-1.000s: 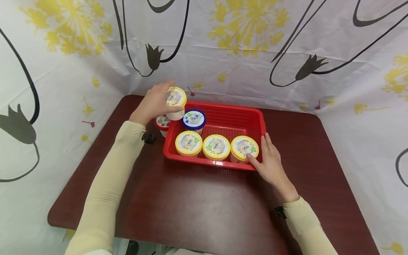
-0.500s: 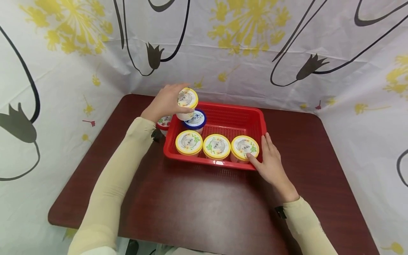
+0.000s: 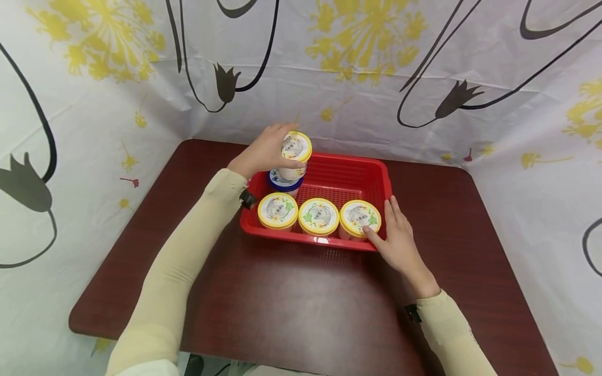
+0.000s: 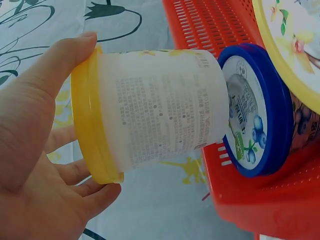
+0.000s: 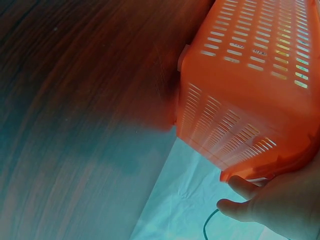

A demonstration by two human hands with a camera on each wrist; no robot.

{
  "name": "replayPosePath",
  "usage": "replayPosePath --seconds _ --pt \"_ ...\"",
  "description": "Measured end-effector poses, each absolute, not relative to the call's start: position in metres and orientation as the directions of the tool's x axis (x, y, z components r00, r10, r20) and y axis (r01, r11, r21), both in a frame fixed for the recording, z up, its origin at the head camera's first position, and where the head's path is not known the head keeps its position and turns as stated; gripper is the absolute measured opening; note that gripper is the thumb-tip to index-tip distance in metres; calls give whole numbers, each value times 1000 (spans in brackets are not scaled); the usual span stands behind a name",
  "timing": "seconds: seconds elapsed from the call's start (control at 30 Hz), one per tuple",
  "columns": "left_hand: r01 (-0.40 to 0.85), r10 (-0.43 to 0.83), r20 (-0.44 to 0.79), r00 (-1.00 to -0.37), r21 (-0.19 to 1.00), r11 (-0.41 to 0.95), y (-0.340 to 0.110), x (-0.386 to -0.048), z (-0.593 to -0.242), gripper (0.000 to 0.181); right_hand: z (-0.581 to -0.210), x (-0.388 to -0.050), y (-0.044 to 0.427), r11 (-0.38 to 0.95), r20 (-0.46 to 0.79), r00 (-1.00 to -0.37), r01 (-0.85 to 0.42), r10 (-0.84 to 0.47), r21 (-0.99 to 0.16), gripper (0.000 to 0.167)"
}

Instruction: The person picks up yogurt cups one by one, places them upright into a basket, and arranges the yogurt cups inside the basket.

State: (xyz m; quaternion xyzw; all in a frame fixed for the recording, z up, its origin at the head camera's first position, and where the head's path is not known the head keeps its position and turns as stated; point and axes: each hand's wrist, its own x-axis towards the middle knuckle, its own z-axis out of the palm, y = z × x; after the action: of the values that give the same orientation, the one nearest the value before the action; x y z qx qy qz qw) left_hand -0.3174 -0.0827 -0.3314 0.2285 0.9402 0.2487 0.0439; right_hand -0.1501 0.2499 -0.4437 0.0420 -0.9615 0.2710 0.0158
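Note:
My left hand [image 3: 265, 151] grips a white tub with a yellow lid [image 3: 293, 154], fingers and thumb around the lid's edge. In the left wrist view, the tub's printed side [image 4: 160, 107] shows, and its base overlaps the blue-lidded tub [image 4: 247, 112] in view; whether they touch I cannot tell. Three more yellow-lidded tubs [image 3: 319, 216] stand in a row along the near side of the red basket [image 3: 348, 162]. With straight fingers, my right hand [image 3: 400, 240] rests against the basket's right rim. Its thumb lies on the lid of the rightmost tub [image 3: 357, 213].
The basket stands on a dark red-brown wooden table [image 3: 282, 297], toward its far edge. A white curtain [image 3: 301, 99] with yellow and grey flower prints hangs behind and on both sides. The basket's slotted wall [image 5: 250, 85] shows in the right wrist view.
My left hand has carried the yellow-lidded tub rightward, from the basket's left rim to above the blue-lidded tub. A red-lidded tub outside the basket is now hidden. My right hand stays put.

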Motion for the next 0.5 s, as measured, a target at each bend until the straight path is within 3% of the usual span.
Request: replayPosePath --seconds 0.3,0.5 --pt "456 483 58 -874 445 771 -68 -316 -328 99 -443 -150 251 847 70 -995 -99 -73 -522 97" --pt "547 568 82 -819 412 729 -50 -318 -332 94 -445 -150 250 845 74 -994 -103 -75 -525 97"
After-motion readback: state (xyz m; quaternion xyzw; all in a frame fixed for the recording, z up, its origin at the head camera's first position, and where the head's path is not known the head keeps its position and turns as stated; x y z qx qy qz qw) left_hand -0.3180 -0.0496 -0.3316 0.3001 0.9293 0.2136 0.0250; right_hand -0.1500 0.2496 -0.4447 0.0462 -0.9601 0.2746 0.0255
